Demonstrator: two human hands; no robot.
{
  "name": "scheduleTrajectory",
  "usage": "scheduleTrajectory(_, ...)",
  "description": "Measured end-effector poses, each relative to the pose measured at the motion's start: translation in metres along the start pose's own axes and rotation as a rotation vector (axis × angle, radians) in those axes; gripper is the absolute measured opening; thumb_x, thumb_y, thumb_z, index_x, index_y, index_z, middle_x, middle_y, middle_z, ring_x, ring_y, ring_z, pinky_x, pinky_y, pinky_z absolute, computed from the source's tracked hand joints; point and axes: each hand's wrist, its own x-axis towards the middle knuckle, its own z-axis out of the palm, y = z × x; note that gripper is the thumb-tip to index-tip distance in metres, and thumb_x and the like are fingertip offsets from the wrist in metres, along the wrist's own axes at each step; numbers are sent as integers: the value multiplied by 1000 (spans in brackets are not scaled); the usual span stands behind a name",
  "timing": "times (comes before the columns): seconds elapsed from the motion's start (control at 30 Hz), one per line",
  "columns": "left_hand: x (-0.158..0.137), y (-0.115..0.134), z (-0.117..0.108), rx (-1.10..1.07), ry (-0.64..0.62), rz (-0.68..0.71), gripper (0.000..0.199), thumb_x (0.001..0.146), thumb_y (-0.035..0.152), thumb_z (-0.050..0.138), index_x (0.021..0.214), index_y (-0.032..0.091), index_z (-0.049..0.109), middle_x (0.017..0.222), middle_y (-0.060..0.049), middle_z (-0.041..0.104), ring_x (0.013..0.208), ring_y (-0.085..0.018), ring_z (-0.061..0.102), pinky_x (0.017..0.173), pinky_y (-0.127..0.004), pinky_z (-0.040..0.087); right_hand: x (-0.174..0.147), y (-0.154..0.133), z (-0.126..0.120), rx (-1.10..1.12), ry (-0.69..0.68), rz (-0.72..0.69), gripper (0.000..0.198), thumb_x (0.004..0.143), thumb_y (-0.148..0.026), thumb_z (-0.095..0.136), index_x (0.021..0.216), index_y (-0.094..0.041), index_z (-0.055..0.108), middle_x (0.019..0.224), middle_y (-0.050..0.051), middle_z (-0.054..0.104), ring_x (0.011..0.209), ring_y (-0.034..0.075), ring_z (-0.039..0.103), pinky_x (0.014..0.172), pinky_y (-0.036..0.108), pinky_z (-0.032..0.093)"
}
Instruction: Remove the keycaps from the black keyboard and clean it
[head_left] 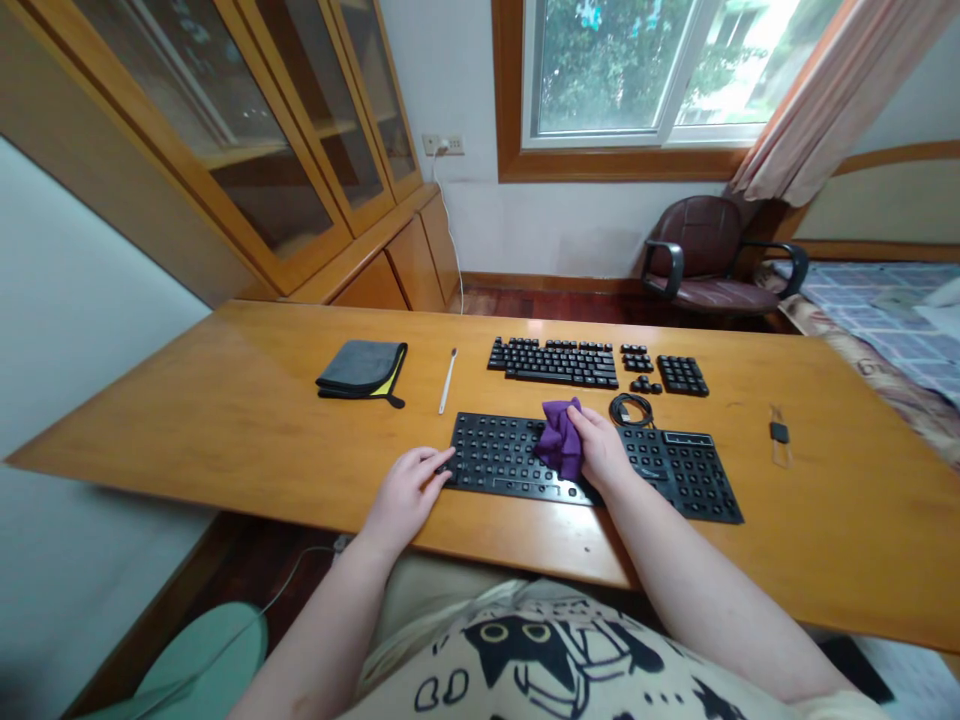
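A black keyboard base (495, 455) without its keycaps lies on the desk before me. My left hand (407, 492) holds its left edge, thumb and fingers at the near corner. In my right hand (600, 445) a crumpled purple cloth (561, 438) is gripped, resting on the middle of the base. Part of the base is hidden under the cloth and my right forearm. Behind it sit the removed black keycaps (559, 362), laid out in keyboard order, with a number-pad group (682, 375) at the right. A coiled black cable (631, 409) lies between base and keycaps.
On the wooden desk (300, 450), a folded grey cloth (361, 369) and a white toothbrush (448, 382) lie to the left. A small wire puller with a dark middle (780, 433) lies at the right. Beyond the desk stands an armchair (701, 250).
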Motion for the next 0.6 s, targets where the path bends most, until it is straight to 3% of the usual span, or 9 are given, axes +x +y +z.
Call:
scheduleTrajectory(0.17,-4,8,4,-90,25,-107,20,75,30,65,93,24,68,95,-5,66,87,-19,62,82,-34,51,-1,-2,1,-21,10,-6,34,72,-45,66,90,-16,69,77,4,70,64,16,62,61,27,47)
scheduleTrajectory(0.27,-5,12,12,-203,41,-307,22,68,31,70,87,20,67,77,-2,65,63,-14,59,61,-27,52,0,0,0,-15,20,-8,34,71,-45,67,89,-16,69,76,4,70,63,16,61,60,27,48)
scheduleTrajectory(0.33,-5,16,18,-337,43,-435,25,65,30,71,86,18,66,70,-1,64,57,-13,58,56,-25,51,1,1,0,-32,27,-14,35,71,-47,67,88,-16,68,76,4,70,63,17,61,60,28,48)
scheduleTrajectory(0.5,-2,31,24,-725,60,-620,35,59,29,74,91,15,66,92,-8,70,82,-19,67,79,-33,55,0,0,0,-44,23,-19,34,69,-47,68,83,-16,69,72,2,69,61,16,60,59,27,46)
scheduleTrajectory(0.6,-1,36,23,-823,63,-690,40,58,30,75,94,14,66,96,-10,70,90,-21,66,88,-37,52,0,0,-1,-14,9,-16,33,70,-45,68,84,-16,68,71,2,69,60,15,60,59,26,45)
